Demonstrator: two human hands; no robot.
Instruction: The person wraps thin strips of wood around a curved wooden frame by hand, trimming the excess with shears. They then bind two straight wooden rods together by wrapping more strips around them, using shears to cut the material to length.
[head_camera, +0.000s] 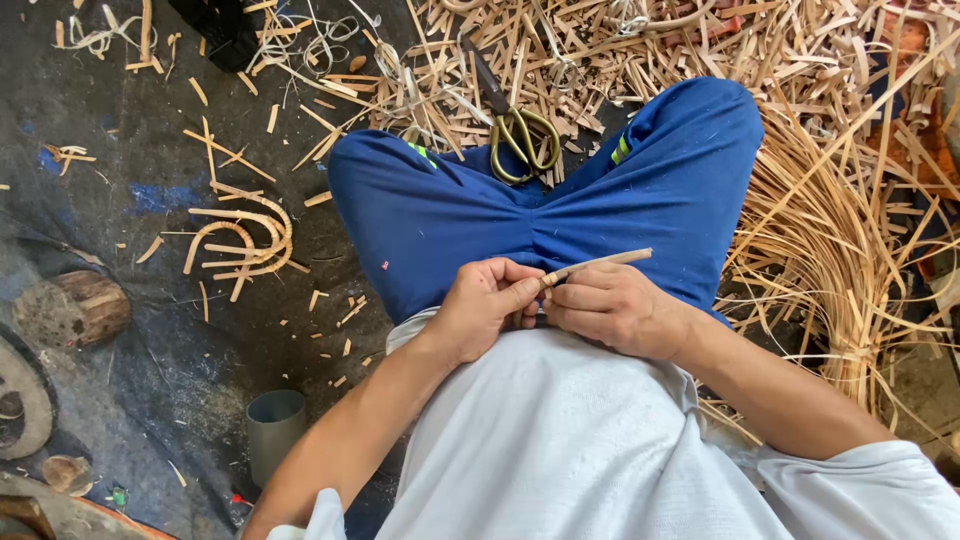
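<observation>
Two hands pinch a cane stick over the lap.
Left hand and right hand curl closed on the stick, its tip pointing to two o'clock; shears lie at twelve o'clock among the shavings.

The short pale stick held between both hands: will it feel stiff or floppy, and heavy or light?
The stick probably feels fairly stiff: it juts straight out past the right hand without sagging. It looks light, being thin and short. The left hand pinches its near end with the fingertips only, which suggests little weight. It may roll if set down, as it seems round.
</observation>
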